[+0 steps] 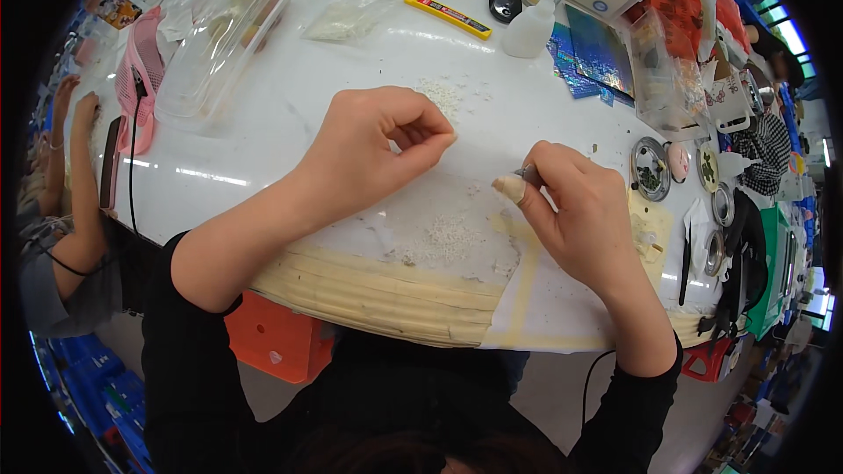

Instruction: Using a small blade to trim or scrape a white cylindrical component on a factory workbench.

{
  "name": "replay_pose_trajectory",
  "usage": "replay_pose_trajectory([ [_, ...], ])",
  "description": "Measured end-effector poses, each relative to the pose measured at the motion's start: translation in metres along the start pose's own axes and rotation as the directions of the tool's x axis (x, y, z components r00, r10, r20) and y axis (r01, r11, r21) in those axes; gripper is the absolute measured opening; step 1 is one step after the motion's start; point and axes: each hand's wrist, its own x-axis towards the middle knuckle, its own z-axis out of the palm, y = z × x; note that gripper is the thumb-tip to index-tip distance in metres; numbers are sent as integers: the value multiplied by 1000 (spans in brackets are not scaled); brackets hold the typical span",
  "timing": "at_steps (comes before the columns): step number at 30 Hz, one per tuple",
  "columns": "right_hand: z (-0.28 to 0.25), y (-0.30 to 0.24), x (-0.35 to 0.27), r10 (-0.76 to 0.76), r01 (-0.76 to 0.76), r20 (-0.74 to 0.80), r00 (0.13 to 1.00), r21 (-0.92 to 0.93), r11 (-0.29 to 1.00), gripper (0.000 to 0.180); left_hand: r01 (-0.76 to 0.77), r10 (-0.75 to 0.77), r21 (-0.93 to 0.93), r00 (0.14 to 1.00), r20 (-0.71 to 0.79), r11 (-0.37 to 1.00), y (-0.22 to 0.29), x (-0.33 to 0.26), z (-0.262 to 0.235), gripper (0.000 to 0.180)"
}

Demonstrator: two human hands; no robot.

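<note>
My left hand is closed in a pinch over the table, thumb and forefinger pressed together. Whatever lies between those fingertips is too small to make out. To the right of it, my right hand pinches a small grey piece that is mostly hidden by the fingers. Beige tape wraps the tip of the right thumb. Tiny white beads lie in a loose heap on the tabletop below and between my hands. Another scatter of white bits spreads just beyond the left hand.
Beyond my hands are a yellow box, a white squeeze bottle, car keys and shiny blue sheets. A clear plastic container stands left. Round metal dishes line the right. Another person's arm rests far left.
</note>
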Motion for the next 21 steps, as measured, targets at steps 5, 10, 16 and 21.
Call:
replay_pose_trajectory([
  [5, 8, 10, 0, 20, -20, 5, 1000, 14, 1000, 13, 171, -168, 85, 985, -46, 982, -10, 11, -10, 8],
  [10, 16, 7, 0, -58, 52, 63, 996, 85, 995, 22, 159, -159, 2, 985, -73, 987, -13, 9, -6, 4],
  [16, 20, 5, 2, -64, 58, 119, 991, 54, 997, 17, -287, 268, 216, 957, 112, 933, -10, 8, -3, 11],
  [21, 22, 4, 3, -41, 38, 121, 992, 24, 999, 18, -240, 212, 254, 968, 132, 937, -13, 9, -8, 13],
])
